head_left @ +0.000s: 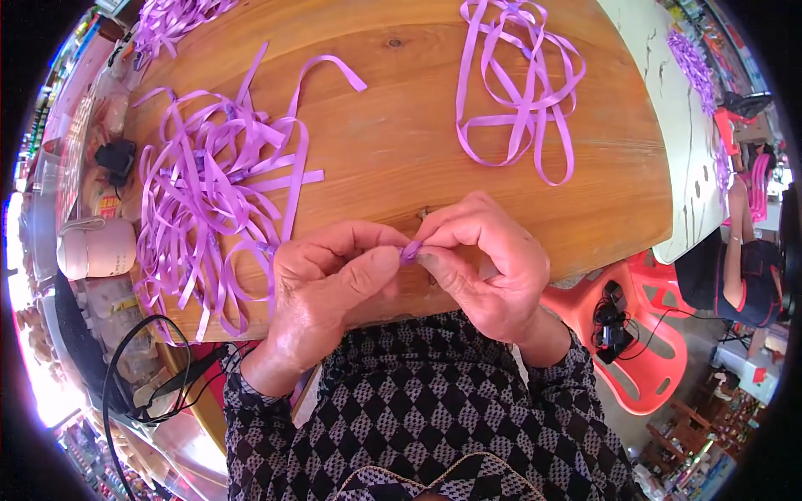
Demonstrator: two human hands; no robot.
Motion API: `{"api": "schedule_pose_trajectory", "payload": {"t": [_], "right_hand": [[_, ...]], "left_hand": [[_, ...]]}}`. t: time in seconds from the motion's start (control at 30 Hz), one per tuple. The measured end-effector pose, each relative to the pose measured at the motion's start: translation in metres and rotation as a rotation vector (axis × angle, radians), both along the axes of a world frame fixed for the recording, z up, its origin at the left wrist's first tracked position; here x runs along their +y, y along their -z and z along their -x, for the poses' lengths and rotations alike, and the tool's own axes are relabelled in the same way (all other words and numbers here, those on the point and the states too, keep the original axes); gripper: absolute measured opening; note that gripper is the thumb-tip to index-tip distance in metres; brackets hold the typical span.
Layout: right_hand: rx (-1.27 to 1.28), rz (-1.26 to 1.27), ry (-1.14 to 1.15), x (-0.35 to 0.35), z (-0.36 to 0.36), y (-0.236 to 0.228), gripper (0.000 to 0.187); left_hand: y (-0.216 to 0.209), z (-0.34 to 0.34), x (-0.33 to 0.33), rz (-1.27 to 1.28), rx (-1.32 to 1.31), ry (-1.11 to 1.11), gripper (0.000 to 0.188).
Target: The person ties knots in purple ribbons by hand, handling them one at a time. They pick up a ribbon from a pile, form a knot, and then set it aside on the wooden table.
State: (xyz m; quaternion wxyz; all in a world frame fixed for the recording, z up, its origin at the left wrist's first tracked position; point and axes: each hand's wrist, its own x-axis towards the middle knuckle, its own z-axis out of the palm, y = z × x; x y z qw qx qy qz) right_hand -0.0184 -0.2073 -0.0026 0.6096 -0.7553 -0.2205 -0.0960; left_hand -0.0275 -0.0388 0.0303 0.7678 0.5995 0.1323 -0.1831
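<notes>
Between my fingertips, just above the table's near edge, is a small purple piece [410, 250] that looks like a bunched or knotted bit of ribbon. My left hand [338, 271] pinches its left end with thumb and forefinger. From the other side my right hand [489, 267] pinches it the same way, the two hands almost touching. Left of my hands lies a large tangled heap of purple ribbons [213, 179], with darker knotted bits among them. A looser bundle of purple ribbon [520, 104] rests at the far right of the table.
The wooden table [384, 117] has a curved right edge. Another ribbon pile [171, 21] lies at its far left. A pale cylindrical case [98, 249] and black cables [150, 392] are on the left. An orange chair [643, 376] stands right, near another person's arm [735, 242] beside a white table [681, 167].
</notes>
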Motion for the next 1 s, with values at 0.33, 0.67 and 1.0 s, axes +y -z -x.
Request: {"api": "schedule_pose_trajectory", "payload": {"t": [0.33, 0.67, 1.0], "right_hand": [[-0.167, 0.091, 0.013, -0.002, -0.004, -0.002, 0.019], [-0.270, 0.091, -0.008, -0.006, -0.007, -0.001, 0.019], [-0.136, 0.087, -0.067, -0.012, -0.003, 0.000, 0.024]], "left_hand": [[0.003, -0.001, 0.006, -0.209, -0.110, 0.184, 0.014], [0.010, -0.003, 0.005, 0.015, -0.103, 0.237, 0.014], [0.012, -0.001, 0.009, 0.050, 0.015, 0.165, 0.014]]}}
